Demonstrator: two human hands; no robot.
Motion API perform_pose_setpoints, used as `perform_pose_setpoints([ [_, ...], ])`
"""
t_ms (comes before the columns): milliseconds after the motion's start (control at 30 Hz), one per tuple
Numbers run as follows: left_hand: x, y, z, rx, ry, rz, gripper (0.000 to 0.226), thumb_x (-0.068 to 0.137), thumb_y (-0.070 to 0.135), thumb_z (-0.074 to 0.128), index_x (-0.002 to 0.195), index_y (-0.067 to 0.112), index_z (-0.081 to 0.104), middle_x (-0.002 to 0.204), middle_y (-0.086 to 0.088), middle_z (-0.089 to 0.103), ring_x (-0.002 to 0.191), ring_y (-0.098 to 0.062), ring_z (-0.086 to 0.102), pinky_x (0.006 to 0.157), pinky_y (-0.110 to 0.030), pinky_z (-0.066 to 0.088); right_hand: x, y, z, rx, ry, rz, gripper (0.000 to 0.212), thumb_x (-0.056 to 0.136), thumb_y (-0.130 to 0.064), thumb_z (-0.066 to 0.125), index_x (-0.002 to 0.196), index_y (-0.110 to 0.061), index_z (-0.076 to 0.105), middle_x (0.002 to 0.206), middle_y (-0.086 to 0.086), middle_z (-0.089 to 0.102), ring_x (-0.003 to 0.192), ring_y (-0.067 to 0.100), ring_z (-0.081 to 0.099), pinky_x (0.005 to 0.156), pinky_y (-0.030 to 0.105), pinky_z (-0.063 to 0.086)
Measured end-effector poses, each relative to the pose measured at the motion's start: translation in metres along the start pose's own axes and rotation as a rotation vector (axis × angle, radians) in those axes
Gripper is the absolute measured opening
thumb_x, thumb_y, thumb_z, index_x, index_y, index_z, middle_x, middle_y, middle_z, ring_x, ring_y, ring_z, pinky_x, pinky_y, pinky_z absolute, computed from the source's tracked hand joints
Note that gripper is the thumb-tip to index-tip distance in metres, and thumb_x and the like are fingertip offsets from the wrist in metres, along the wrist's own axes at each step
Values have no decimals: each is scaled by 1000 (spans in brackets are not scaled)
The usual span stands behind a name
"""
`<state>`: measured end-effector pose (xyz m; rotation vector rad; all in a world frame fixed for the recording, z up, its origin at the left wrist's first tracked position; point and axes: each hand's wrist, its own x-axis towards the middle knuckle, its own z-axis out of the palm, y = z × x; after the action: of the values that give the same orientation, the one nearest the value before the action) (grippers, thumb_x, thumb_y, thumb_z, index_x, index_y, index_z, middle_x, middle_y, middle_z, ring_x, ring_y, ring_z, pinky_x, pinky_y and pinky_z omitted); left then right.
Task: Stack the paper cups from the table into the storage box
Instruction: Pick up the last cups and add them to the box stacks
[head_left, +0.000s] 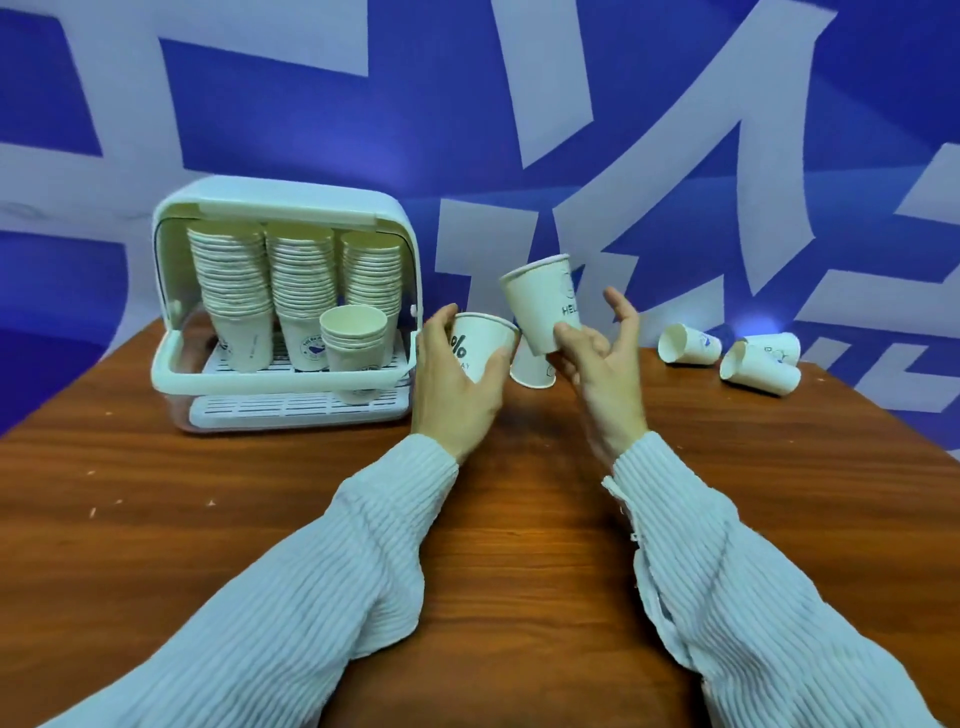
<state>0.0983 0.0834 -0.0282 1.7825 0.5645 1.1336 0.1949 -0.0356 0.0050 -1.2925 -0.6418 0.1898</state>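
Both hands hold cups: left hand (457, 382) grips one (480, 345); right hand (597, 348) pinches another (543, 304) at its one o'clock.

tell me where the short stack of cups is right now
In the head view, the short stack of cups stands at the front right of the open storage box, before three tall stacks, left of the left hand.

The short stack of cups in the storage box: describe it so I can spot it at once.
Find the white storage box at the table's back left, its front open. Three tall stacks of paper cups stand inside; the short stack sits before them, front right. It alone is only a few cups high, mouths up.
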Motion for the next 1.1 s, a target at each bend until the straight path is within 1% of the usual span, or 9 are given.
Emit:
perform_pose_setpoints([
  [67, 5, 2, -14, -43, 47, 13, 72, 87, 35, 69, 148, 18, 35, 145, -4, 46, 130, -19, 47, 105, -29, 39, -5, -4, 16, -89, -214, -32, 87, 96, -8, 68, 157, -44, 17, 126, -3, 61, 108, 7, 71, 90, 31, 59],
  [133, 12, 1, -34, -65, 99, 5, 70, 87, 33, 69, 148, 18, 36, 141, -2, 48, 127, -19, 49, 101, -26, 39, -3, -9, 33, -230, -305, -88, 90, 91, -11, 74, 152, -51, 20, 128, -13, 53, 106, 1, 68, 90, 31, 60],
  [233, 22, -6, -69, -43, 220, 77, 71, 84, 35, 68, 146, 17, 38, 139, 1, 47, 126, -13, 48, 102, -20, 36, 14, -11, 65, -417, -169, -219, 52, 86, -36, 77, 126, -41, 44, 124, -6, 60, 107, 10, 64, 94, 43, 56],
  [333, 33, -12, -99, -43, 373, 103, 72, 84, 32, 67, 146, 12, 37, 140, 0, 45, 125, -11, 46, 98, -3, 31, 37, -8, 103, -632, -214, -377, 12, 100, -36, 61, 104, -25, 58, 107, 4, 64, 91, 19, 62, 83, 37, 48],
  [500, 51, -11, -128, -135, 557, 61, 66, 91, 17, 68, 147, 9, 35, 136, 0, 44, 113, 3, 48, 85, 6, 31, 53, 5, 142, -1063, -459, -500, 28, 105, -46, 44, 113, -23, 57, 113, 3, 53, 100, 29, 59, 84, 47, 52],
  [667, 60, -17, -133, -133, 584, 46, 66, 89, 22, 68, 145, 10, 37, 134, 0, 45, 119, -10, 45, 90, 3, 31, 50, 32, 154, -1383, -674, -460, 48, 105, -57, 35, 123, -17, 53, 128, 12, 48, 117, 33, 49, 98, 48, 44],
  [833, 64, -23, -134, -102, 487, 83, 60, 82, 28, 77, 127, 20, 39, 120, 8, 48, 113, -17, 55, 96, -33, 52, 42, 51, 161, -1216, -679, -288, 46, 104, -54, 41, 125, -14, 52, 134, 14, 50, 121, 34, 52, 103, 50, 46],
  [967, 71, -18, -129, -29, 409, 149, 65, 79, 31, 85, 127, 18, 43, 126, 3, 52, 115, -16, 57, 96, -28, 51, 36, 55, 160, -988, -572, -198, 35, 97, -55, 54, 116, -26, 53, 115, 2, 63, 102, 26, 64, 91, 48, 53],
  [1100, 89, -12, -120, 184, 353, 238, 68, 74, 35, 89, 124, 11, 49, 126, -6, 50, 114, -20, 53, 94, -23, 45, 33, 52, 157, -701, -505, -31, 71, 79, -60, 75, 130, -35, 32, 102, -13, 67, 100, 25, 70, 92, 50, 57],
])
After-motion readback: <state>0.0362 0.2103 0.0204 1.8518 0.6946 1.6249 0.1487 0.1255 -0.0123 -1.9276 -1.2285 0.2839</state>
